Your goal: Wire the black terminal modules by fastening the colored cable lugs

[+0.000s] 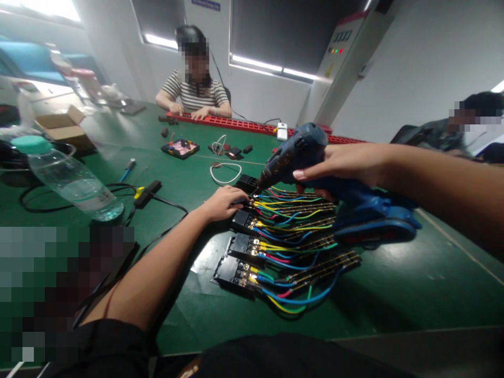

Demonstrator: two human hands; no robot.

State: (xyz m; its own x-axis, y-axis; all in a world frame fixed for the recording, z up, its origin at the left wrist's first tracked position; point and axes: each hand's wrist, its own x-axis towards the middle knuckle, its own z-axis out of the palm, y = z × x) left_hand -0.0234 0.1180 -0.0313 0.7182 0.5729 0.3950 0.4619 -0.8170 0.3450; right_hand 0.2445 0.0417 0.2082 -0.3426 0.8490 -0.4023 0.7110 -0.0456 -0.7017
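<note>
My right hand [334, 165] is wrapped round the grip of a blue cordless screwdriver [303, 152], its tip pointing down-left onto a terminal of the topmost black terminal block [246, 202]. My left hand [224, 202] rests curled on that block, pressing it to the green table [394, 294]. Several black terminal blocks [240, 252] lie in a row toward me, wired with yellow, blue, green and red wires [291, 231] that run right under the tool's battery base [374, 220].
A tilted plastic water bottle [66, 178] and black cables [149, 197] lie at left, a cardboard box [63, 126] behind them. A person in a striped shirt [192, 92] sits across at a long red tray [236, 123]. Another person [468, 123] sits at right.
</note>
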